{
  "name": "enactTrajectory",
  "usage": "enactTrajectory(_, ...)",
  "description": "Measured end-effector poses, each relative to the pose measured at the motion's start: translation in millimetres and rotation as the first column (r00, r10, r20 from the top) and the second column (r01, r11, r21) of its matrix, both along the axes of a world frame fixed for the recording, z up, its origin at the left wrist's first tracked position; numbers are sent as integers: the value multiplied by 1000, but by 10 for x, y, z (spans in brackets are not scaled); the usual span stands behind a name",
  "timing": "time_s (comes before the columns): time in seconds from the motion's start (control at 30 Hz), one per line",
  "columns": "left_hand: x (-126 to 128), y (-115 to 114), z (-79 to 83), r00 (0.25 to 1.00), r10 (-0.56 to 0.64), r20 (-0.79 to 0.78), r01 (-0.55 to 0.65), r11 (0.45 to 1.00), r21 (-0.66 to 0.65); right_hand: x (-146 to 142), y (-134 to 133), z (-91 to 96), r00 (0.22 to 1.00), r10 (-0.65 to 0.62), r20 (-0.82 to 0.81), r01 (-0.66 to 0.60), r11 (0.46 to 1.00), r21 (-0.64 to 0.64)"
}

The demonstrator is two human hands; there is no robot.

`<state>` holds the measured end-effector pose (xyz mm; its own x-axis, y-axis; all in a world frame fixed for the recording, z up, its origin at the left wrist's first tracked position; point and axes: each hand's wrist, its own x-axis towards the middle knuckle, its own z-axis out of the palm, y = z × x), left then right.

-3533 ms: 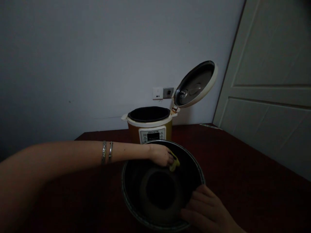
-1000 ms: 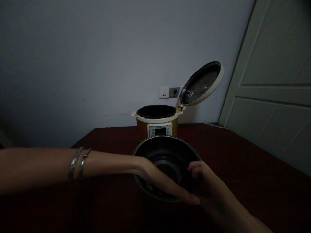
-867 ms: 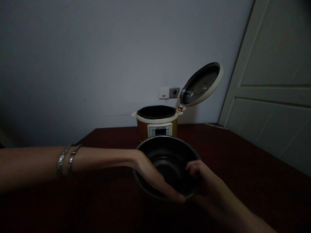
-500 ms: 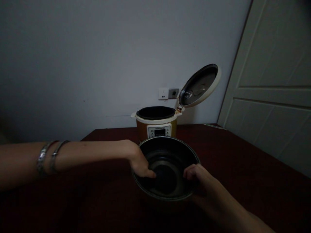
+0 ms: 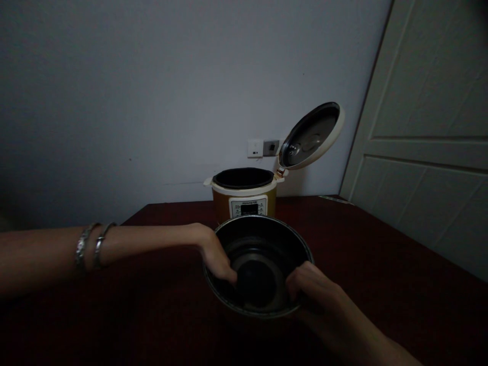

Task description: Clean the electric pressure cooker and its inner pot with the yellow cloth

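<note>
A dark round inner pot (image 5: 267, 239) is tilted toward me above the dark red table (image 5: 381, 254). My left hand (image 5: 217, 256) curls over the pot's left rim, fingers inside the bowl. My right hand (image 5: 312, 290) grips the near right rim, fingers bent over its edge. Two bracelets (image 5: 89, 246) sit on my left forearm. Behind the pot stands an orange and white rice cooker (image 5: 244, 195) with its lid (image 5: 310, 134) swung up to the right and its cavity showing dark.
A pale wall (image 5: 152, 101) runs behind the table, with a socket plate (image 5: 263, 148) just above the cooker. A white panelled door (image 5: 430, 127) stands at the right. The room is dim.
My left hand has slid from the pot's near edge round to its left rim. Earlier it held a small yellow thing inside the pot; that thing no longer shows. The pot has tilted slightly.
</note>
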<state>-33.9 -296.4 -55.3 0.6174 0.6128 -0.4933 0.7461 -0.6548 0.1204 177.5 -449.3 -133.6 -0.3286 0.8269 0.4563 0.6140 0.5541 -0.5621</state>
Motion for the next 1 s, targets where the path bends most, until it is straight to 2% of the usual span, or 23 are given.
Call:
enactTrajectory(0.03,37,-82,77,997,19,-68,-34,971,-236,-6,2,0,1000,-19,-1,19,1000,-22)
enactTrajectory(0.07,84,-174,155,995,21,-93,-56,920,-387,-10,5,1,999,-42,-1,41,997,-59)
enactTrajectory(0.13,206,-370,289,995,13,-94,-61,844,-533,-11,17,-1,996,-90,-10,88,987,-137)
enactTrajectory(0.23,393,-618,356,1000,-5,12,11,805,-593,17,45,-19,995,-89,-44,81,983,-163)
enactTrajectory(0.33,481,-711,212,991,47,125,41,784,-620,64,68,-25,999,-13,-45,7,989,-145)
enactTrajectory(0.47,412,-561,-48,962,187,198,37,630,-775,82,77,73,998,53,-40,-59,985,-162)
enactTrajectory(0.5,384,-493,-52,965,176,194,47,614,-788,75,77,118,996,79,-50,-87,981,-174)
enactTrajectory(0.53,360,-420,-15,972,133,191,68,622,-780,65,77,167,992,110,-62,-119,975,-188)
enactTrajectory(0.57,342,-345,62,979,64,194,105,656,-747,55,76,215,987,142,-71,-153,967,-204)
enactTrajectory(0.6,329,-269,174,976,-15,217,162,716,-679,47,76,261,984,166,-72,-178,959,-222)
enactTrajectory(0.67,314,-122,459,959,-142,245,244,855,-458,41,78,339,983,176,-46,-182,952,-246)
enactTrajectory(0.7,307,-55,605,962,-169,213,224,937,-267,44,82,371,985,171,-18,-170,953,-250)
enactTrajectory(0.73,299,6,736,973,-164,161,168,986,-8,51,90,403,986,163,19,-153,955,-254)
enactTrajectory(0.77,289,59,841,985,-121,121,86,961,263,59,102,437,986,154,61,-133,957,-258)
enactTrajectory(0.8,277,102,916,995,-51,82,5,877,480,66,121,475,983,149,108,-116,958,-263)
enactTrajectory(0.83,264,137,958,998,27,52,-53,778,626,69,147,520,976,156,152,-110,955,-276)
enactTrajectory(0.87,251,164,967,994,102,25,-91,714,694,66,180,571,966,178,187,-117,948,-296)
enactTrajectory(0.9,239,183,945,987,163,-5,-114,710,695,55,220,623,955,210,208,-136,937,-321)
enactTrajectory(0.97,226,204,834,979,199,-41,-143,818,557,5,317,718,931,309,195,-216,895,-390)
enactTrajectory(1.0,226,208,755,986,164,5,-147,866,478,-36,370,751,919,355,173,-259,872,-416)
